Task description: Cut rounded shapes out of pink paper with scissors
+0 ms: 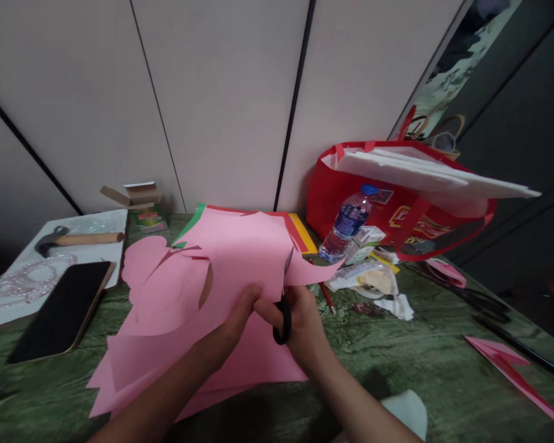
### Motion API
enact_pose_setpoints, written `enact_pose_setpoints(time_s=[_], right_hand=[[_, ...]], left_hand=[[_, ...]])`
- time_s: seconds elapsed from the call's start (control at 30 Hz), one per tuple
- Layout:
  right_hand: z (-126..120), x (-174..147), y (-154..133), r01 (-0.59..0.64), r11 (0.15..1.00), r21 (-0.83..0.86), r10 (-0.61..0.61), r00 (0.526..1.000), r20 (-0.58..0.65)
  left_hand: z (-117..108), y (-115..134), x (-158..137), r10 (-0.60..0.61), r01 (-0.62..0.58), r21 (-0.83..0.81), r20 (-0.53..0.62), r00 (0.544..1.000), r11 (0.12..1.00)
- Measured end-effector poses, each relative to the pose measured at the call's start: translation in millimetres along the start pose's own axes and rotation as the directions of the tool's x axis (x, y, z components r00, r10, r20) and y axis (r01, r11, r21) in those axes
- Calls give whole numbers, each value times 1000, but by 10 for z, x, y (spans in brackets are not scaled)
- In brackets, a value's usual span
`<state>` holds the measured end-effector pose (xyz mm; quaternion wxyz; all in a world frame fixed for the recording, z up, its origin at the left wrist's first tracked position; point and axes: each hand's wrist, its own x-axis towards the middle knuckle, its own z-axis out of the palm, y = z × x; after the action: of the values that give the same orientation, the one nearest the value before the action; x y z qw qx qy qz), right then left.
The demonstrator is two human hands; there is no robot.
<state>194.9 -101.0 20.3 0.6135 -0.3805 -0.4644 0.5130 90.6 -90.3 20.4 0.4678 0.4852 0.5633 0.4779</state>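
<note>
My right hand (302, 323) is closed round the black handles of a pair of scissors (284, 320). The blades point away from me, at the right side of a pink paper sheet (244, 246), and a strip curls off to the right of them. Just left of the scissors, my left hand (242, 307) pinches the near edge of this sheet. Some of its fingers are hidden under the paper. Below lie more pink sheets (253, 363), and a pink cut-out with a scalloped edge (161, 301) rests to the left.
A phone (62, 311), a hammer (87, 239), strung beads (28, 283) and an open small box (148, 212) are at the left. To the right stand a water bottle (346, 224) and a red bag (323, 191). A red pencil (327, 295) and folded pink paper (512, 369) lie on the green table.
</note>
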Motion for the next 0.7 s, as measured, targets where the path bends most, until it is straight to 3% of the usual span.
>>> enact_pose_setpoints(time_s=[0.23,0.7], right_hand=[[-15,-4,25,42,999,-2,-42,999,-12],[-18,5,30,48,998,-41,-50,998,-28]], left_hand=[[12,54,-15,-77,78,-14,23,997,997],[-28,-22,27,-75,72,56,49,996,996]])
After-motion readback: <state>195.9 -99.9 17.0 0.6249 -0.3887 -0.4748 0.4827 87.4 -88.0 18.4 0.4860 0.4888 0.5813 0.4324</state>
